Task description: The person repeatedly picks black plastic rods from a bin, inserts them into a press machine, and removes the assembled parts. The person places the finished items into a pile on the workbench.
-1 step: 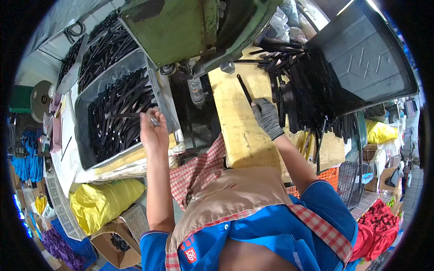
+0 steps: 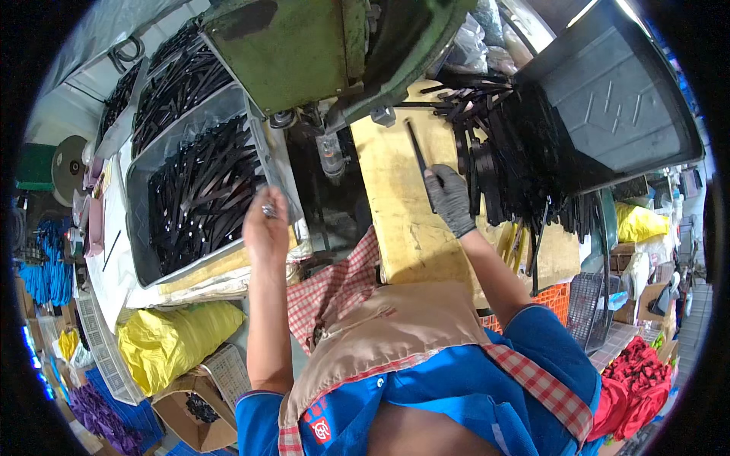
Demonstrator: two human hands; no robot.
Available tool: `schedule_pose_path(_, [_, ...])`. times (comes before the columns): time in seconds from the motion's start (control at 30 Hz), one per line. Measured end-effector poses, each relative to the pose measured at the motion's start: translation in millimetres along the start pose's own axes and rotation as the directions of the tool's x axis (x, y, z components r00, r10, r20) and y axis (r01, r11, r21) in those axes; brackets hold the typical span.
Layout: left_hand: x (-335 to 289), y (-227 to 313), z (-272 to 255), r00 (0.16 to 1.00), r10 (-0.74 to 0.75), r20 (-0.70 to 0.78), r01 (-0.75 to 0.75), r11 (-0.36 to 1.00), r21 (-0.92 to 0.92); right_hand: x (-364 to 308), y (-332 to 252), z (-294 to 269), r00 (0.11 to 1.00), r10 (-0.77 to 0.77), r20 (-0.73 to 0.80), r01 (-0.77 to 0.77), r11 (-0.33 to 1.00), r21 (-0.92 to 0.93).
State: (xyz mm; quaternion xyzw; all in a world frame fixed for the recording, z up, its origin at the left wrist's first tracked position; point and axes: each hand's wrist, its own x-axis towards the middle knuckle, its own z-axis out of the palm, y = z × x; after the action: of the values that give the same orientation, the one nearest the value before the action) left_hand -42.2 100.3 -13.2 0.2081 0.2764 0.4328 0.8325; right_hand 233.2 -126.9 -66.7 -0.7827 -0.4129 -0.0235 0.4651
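My left hand (image 2: 267,228), bare, is beside the right edge of a grey bin (image 2: 141,228). Its fingers are curled and somewhat blurred around a small shiny metal piece (image 2: 268,210). Many thin black strips (image 2: 201,194) fill that bin in a loose heap. On the yellowed work board (image 2: 395,243), my right hand (image 2: 452,201), in a grey knitted glove, is closed on one black strip (image 2: 416,148). The strip points away from me and its far end is free, near the green machine (image 2: 285,57).
At right, a tipped grey bin (image 2: 616,99) stands behind a large pile of black strips (image 2: 517,152). The machine's head overhangs the gap between bin and board. A yellow sack (image 2: 179,334) and a cardboard box (image 2: 194,414) are at lower left, an orange crate (image 2: 553,300) at right.
My left hand has moved right, away from the bin's middle, and the strip at its fingers is no longer there. The strip under my right hand has shifted and now reaches past the thumb toward me.
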Motion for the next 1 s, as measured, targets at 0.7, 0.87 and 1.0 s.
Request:
schedule_pose_path(0.7, [12,-28,71,0.953,-0.159,0.257,0.028,0.893,0.450,18,-100,86,0.817,0.416,0.399,-0.473,0.087,0.877])
schedule_pose_path(0.87, [51,-37,79,0.919,-0.207,0.336,-0.019,0.826,0.563,-23,-71,22,0.999,-0.019,0.035,0.012,0.982,0.190])
schedule_pose_path(1.0, [44,-44,102,0.919,-0.241,0.314,-0.061,0.698,0.713,-48,-13,-83,0.877,0.458,-0.145,-0.422,0.589,-0.689])
